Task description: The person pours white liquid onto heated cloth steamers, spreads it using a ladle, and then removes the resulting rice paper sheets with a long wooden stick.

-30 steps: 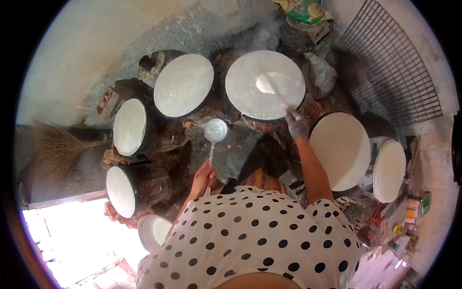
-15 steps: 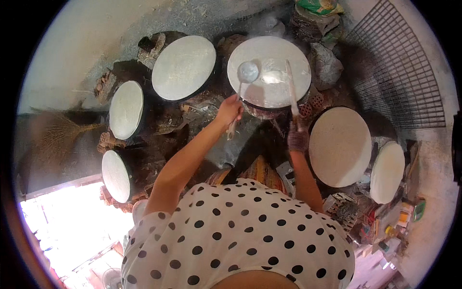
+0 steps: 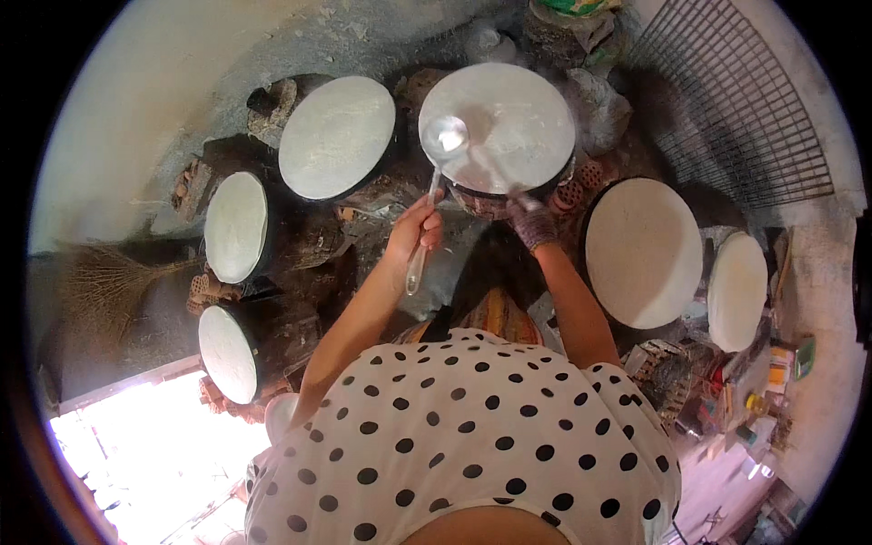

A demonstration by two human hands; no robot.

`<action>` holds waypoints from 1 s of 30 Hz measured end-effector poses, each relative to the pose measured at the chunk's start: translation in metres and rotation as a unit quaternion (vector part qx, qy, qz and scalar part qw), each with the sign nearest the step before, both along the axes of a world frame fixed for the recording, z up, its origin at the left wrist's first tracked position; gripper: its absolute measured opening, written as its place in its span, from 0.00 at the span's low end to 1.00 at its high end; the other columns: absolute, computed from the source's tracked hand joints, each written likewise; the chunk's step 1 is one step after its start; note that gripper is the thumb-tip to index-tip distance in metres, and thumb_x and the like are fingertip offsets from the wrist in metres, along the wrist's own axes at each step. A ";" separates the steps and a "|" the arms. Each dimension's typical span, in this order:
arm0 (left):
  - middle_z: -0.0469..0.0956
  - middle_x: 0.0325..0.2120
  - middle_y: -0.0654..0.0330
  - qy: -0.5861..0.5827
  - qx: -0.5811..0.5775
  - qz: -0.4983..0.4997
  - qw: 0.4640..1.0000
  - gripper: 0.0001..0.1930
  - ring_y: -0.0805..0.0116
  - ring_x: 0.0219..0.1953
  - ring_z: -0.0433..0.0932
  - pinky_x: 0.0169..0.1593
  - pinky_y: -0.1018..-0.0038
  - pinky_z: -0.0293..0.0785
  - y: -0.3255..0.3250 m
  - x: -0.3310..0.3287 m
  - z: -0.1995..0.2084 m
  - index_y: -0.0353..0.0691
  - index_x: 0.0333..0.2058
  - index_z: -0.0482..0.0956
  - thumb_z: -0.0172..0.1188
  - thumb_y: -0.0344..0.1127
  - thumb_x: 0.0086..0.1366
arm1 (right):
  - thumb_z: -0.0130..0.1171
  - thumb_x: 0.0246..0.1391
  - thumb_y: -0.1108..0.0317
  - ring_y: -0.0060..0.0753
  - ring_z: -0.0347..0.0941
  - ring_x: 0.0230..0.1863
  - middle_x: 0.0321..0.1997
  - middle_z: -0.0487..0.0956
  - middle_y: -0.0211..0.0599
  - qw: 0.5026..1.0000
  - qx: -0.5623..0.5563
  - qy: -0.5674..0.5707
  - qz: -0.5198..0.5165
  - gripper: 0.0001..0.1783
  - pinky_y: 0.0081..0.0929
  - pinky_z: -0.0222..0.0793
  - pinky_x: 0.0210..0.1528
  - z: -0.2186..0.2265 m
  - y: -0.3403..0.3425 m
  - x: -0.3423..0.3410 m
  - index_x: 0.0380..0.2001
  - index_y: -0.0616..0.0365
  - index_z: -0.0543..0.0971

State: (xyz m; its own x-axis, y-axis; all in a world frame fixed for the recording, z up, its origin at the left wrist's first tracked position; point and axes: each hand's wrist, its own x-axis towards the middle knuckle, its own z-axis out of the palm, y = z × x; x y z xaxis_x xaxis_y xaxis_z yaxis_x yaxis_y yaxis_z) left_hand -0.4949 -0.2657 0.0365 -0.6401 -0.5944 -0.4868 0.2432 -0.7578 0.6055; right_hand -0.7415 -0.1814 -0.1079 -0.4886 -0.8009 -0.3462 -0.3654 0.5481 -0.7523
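My left hand [image 3: 413,232] is closed around the handle of a metal ladle [image 3: 445,138], its round bowl raised over the left part of a round pan [image 3: 527,113] coated with a white layer. The handle's end sticks out below my fist. My right hand [image 3: 531,221], in a dark knitted glove, is closed at the pan's near edge. It grips a long flat stick, which motion has smeared to a faint streak over the white surface. A shadow falls across the pan.
More white-topped round pans curve around me: a large one [image 3: 338,136] and smaller ones [image 3: 236,227] to the left, others [image 3: 643,254] to the right. A wire grid [image 3: 727,100] leans on the right wall. A twig broom [image 3: 113,277] is at far left.
The ladle has shifted slightly left, and my left hand has come lower. My right hand has moved up and left to the pan's edge. The bright wet patch has been spread out.
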 end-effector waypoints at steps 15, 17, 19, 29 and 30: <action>0.59 0.16 0.72 -0.052 0.116 0.056 0.990 0.16 0.83 0.12 0.57 0.16 0.84 0.56 0.077 0.144 -0.017 0.44 0.57 0.64 0.40 0.37 0.72 | 0.50 0.58 0.50 0.43 0.76 0.42 0.40 0.78 0.46 0.967 -0.010 0.253 -0.037 0.20 0.37 0.74 0.37 -0.024 0.049 0.027 0.41 0.56 0.78; 0.60 0.17 0.73 -0.023 0.128 0.054 0.990 0.16 0.83 0.12 0.57 0.17 0.83 0.56 0.080 0.157 -0.031 0.44 0.56 0.66 0.40 0.36 0.72 | 0.50 0.59 0.52 0.42 0.76 0.40 0.36 0.79 0.43 0.950 -0.087 0.299 0.019 0.20 0.36 0.73 0.35 -0.017 0.053 0.032 0.37 0.60 0.79; 0.61 0.17 0.73 0.009 0.181 0.091 0.979 0.16 0.83 0.13 0.58 0.17 0.83 0.55 0.083 0.160 -0.031 0.45 0.56 0.66 0.40 0.36 0.72 | 0.50 0.59 0.53 0.43 0.77 0.38 0.34 0.79 0.44 0.927 -0.181 0.316 0.087 0.21 0.36 0.72 0.33 0.012 0.061 0.053 0.36 0.62 0.78; 0.61 0.14 0.68 -0.054 -0.099 0.098 0.989 0.24 0.80 0.08 0.58 0.12 0.83 0.56 0.076 0.138 0.041 0.45 0.64 0.54 0.40 0.33 0.71 | 0.52 0.57 0.53 0.27 0.71 0.21 0.20 0.75 0.29 0.997 -0.047 0.018 -0.060 0.19 0.27 0.69 0.25 -0.069 0.102 0.056 0.38 0.58 0.80; 0.61 0.13 0.68 -0.090 -0.124 0.089 0.984 0.23 0.80 0.08 0.58 0.12 0.83 0.56 0.078 0.137 0.040 0.44 0.64 0.54 0.41 0.33 0.71 | 0.52 0.57 0.54 0.27 0.71 0.22 0.20 0.75 0.29 0.984 -0.049 -0.104 -0.134 0.18 0.26 0.69 0.26 -0.060 0.086 0.039 0.37 0.58 0.80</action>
State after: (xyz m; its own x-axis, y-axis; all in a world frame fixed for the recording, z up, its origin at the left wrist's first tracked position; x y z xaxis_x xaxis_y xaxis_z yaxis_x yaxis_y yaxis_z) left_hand -0.3576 -0.1881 0.0766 -0.4315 -0.8043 -0.4086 0.2306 -0.5362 0.8120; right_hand -0.7021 -0.0955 -0.1681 -0.6137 -0.6879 -0.3875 -0.0511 0.5244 -0.8500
